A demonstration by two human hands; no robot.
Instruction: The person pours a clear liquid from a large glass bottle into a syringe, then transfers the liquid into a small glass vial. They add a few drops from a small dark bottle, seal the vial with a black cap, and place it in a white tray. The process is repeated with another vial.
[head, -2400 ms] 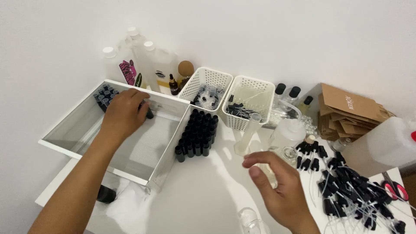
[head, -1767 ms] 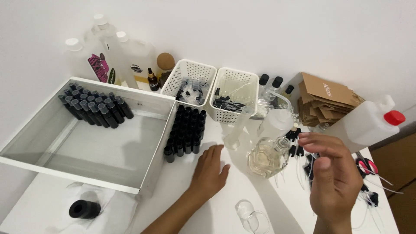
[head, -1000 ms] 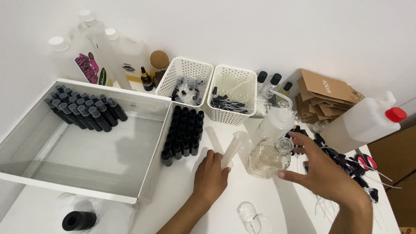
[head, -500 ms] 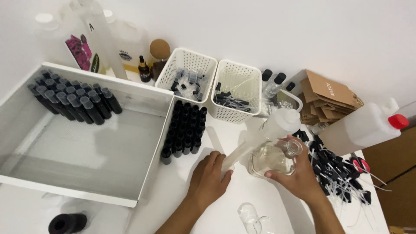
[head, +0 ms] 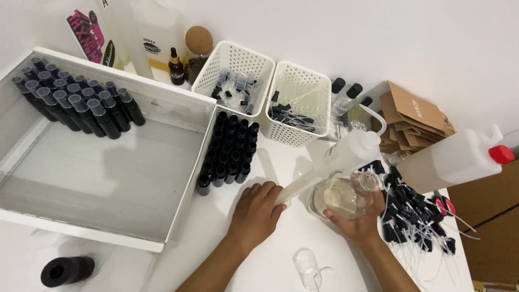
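clear round flask (head: 341,196) gripped by right hand (head: 357,219); left hand (head: 258,212) flat, holding nothing, beside brown paper packets (head: 413,120).

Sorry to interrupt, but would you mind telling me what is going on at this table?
A person is working with small bottles at a white table. The right hand grips a round glass flask of pale liquid. The left hand lies flat beside a slim white tube. Uncapped black bottles stand in rows next to a white tray holding capped ones. Loose spray pumps lie to the right.
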